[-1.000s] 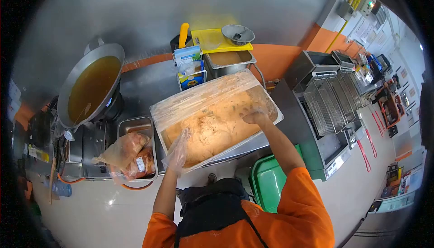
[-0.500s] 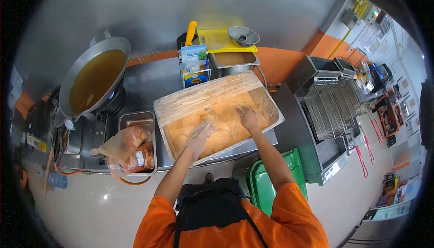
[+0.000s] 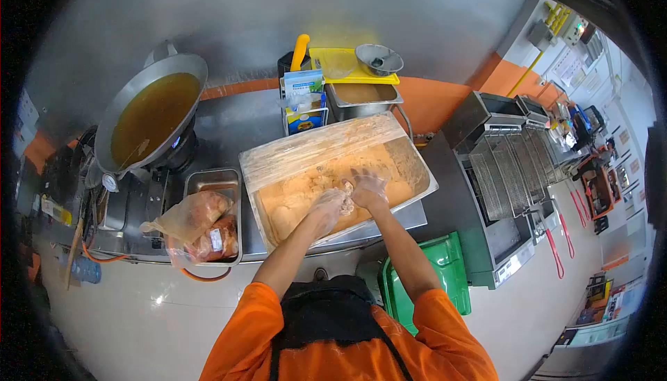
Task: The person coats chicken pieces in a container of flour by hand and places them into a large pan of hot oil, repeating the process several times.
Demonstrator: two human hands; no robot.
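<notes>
A large metal tray (image 3: 419, 162) of pale orange breading flour (image 3: 399, 172) lies in front of me, its far side covered by a flour-dusted board-like strip (image 3: 323, 146). Over the flour, my left hand (image 3: 326, 209), in a clear, floured glove, closes around a small flour-coated piece (image 3: 348, 192); its exact kind is not clear. Right beside it is my right hand (image 3: 368, 188), gloved too, touching or nearly touching the piece. Its fingers look spread, though partly blurred.
A wok of brown oil (image 3: 154, 113) sits on a lit burner at left. Bagged raw meat (image 3: 208, 221) fills a steel pan nearer. Behind the tray stand a liquid-filled container (image 3: 365, 93) and a bowl (image 3: 379, 59). Fryer baskets (image 3: 497, 179) and a green bin (image 3: 434, 277) are at right.
My hands were apart over the flour and have come together near the tray's middle. The left moved right and the right moved left and nearer; a coated piece now shows between them.
</notes>
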